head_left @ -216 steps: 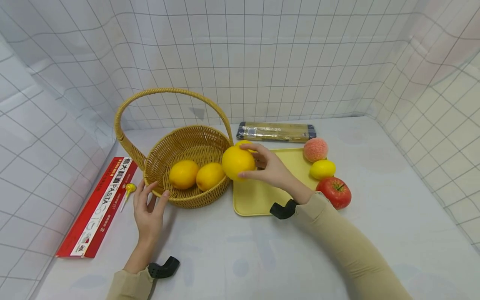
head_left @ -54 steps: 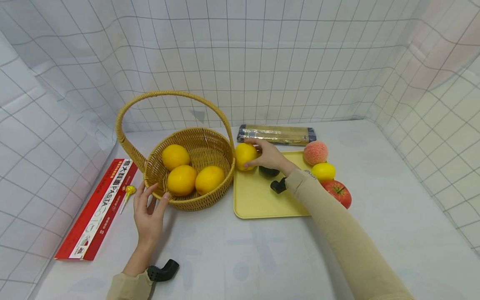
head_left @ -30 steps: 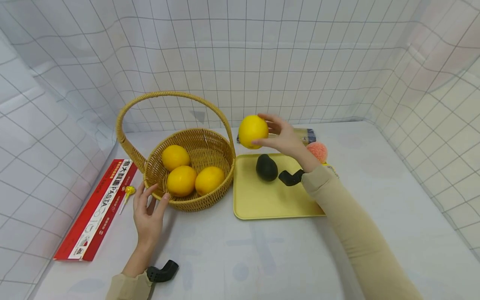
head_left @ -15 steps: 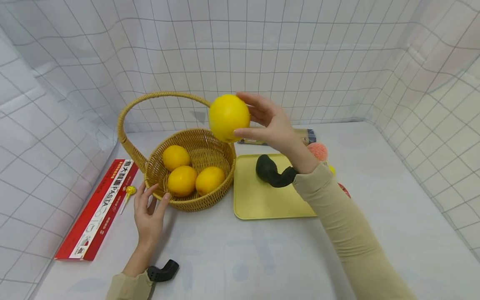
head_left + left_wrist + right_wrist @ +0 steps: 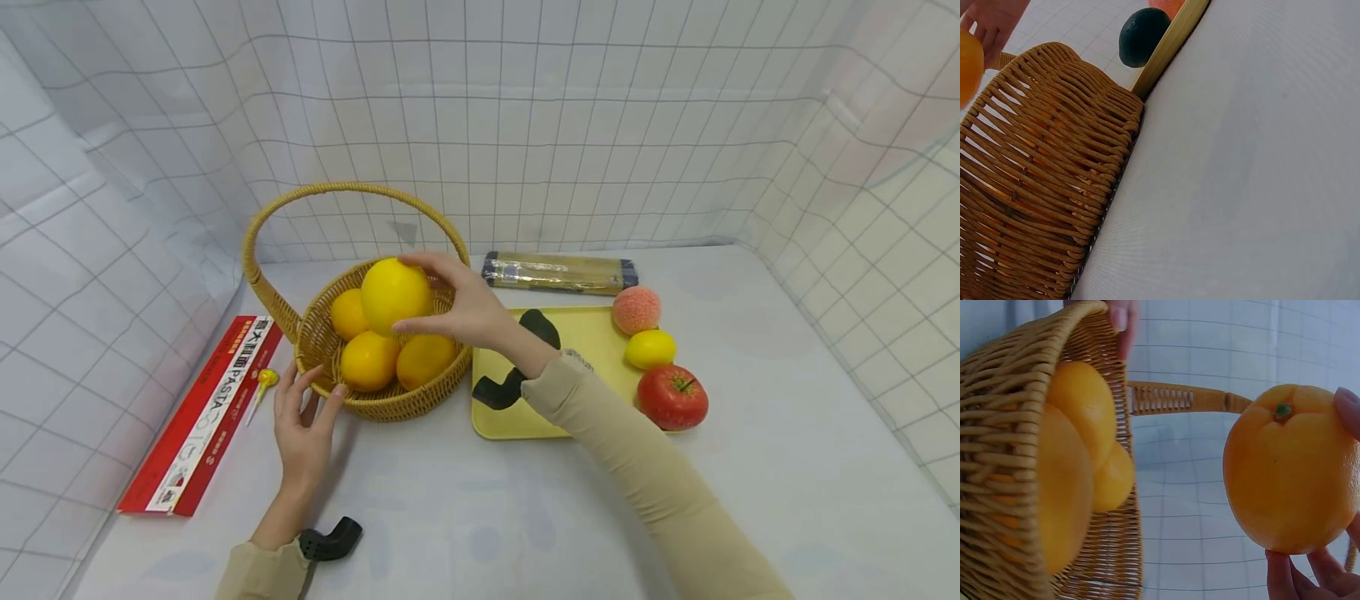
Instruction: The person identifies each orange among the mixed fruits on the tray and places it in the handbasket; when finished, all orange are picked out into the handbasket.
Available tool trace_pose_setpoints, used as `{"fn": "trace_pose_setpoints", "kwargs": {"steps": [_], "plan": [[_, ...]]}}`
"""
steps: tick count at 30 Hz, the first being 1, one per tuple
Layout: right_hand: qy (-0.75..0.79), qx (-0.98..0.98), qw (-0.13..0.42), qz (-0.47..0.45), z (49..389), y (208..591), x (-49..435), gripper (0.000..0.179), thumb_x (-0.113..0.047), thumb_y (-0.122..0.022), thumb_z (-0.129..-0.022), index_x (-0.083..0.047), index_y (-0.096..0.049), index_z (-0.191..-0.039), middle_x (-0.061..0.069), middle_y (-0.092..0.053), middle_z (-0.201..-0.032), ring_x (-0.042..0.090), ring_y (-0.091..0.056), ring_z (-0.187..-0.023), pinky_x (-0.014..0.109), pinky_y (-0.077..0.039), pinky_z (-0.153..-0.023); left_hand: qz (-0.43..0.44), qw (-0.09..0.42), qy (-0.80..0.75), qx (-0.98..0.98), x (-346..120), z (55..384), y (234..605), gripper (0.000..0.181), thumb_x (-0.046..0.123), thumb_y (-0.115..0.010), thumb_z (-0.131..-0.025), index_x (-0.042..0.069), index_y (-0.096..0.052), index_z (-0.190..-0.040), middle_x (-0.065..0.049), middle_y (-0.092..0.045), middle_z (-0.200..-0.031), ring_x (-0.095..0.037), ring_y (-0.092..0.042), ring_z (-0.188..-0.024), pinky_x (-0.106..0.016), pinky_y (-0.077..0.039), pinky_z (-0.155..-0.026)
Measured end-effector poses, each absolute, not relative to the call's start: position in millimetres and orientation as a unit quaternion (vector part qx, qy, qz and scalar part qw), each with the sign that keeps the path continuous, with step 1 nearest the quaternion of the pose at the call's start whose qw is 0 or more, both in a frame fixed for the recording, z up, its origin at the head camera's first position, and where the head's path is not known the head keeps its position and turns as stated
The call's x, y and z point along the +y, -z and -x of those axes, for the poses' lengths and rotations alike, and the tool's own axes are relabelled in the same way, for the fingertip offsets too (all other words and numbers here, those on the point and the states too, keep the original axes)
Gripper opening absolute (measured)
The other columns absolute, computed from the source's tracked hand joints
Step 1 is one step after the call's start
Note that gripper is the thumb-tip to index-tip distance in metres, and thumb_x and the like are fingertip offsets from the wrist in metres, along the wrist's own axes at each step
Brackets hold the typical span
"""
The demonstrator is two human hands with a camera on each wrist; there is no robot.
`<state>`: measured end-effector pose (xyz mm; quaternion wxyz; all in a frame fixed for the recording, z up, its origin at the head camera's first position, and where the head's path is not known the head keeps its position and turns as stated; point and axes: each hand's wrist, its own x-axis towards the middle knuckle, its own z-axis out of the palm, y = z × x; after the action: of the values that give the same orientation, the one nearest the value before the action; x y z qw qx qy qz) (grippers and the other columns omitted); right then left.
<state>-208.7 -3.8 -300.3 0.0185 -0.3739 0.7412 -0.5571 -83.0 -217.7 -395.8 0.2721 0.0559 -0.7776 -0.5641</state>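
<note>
An orange [image 5: 396,296] with a small green stem mark is gripped between the thumb and fingers of my right hand [image 5: 468,308]. It hovers above the wicker basket [image 5: 397,408], inside the arch of its tall handle. Three more oranges lie in the basket, the front left orange [image 5: 369,362] among them. My left hand [image 5: 303,425] holds the basket's front left rim, and its fingertips [image 5: 1121,319] show over the edge in the right wrist view. The held orange [image 5: 1291,469] fills the right side of that view.
The yellow tray [image 5: 517,427] bears a dark avocado [image 5: 538,325], partly behind my right wrist. A peach [image 5: 637,310], a lemon [image 5: 650,349] and a red apple [image 5: 672,397] lie at its right edge. Behind is a noodle pack [image 5: 558,273]. At left are a pasta box [image 5: 198,417] and lollipop [image 5: 266,379].
My right hand has picked the orange up from the tray's back left corner, lifted it and carried it left, then lowered it over the basket. Earlier another orange went in. The left hand stayed put.
</note>
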Motion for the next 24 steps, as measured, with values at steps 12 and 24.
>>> {"fn": "trace_pose_setpoints", "kwargs": {"steps": [12,24], "plan": [[0.476,0.821,0.056,0.310,229.3,356.0,-28.1,0.069,-0.036,-0.062,-0.090,-0.016,-0.027,-0.146,0.009,-0.023,-0.149,0.022,-0.032,-0.131,0.037,-0.033,-0.107,-0.056,0.274,0.558,-0.781,-217.3,83.4,394.4,0.038,0.005,-0.059,-0.090,-0.011,-0.049,-0.123,-0.015,-0.025,-0.149,-0.031,-0.028,-0.135,-0.027,-0.035,-0.105],[0.394,0.848,0.105,0.337,212.6,355.7,-7.5,0.061,-0.045,-0.041,-0.098,-0.012,-0.026,-0.147,0.012,-0.015,-0.153,0.025,-0.024,-0.138,0.041,-0.026,-0.112,-0.056,0.280,0.578,-0.765,-217.8,85.4,397.7,0.037,0.005,-0.059,-0.090,-0.007,-0.051,-0.124,-0.016,-0.024,-0.148,-0.030,-0.026,-0.136,-0.027,-0.034,-0.106]]}}
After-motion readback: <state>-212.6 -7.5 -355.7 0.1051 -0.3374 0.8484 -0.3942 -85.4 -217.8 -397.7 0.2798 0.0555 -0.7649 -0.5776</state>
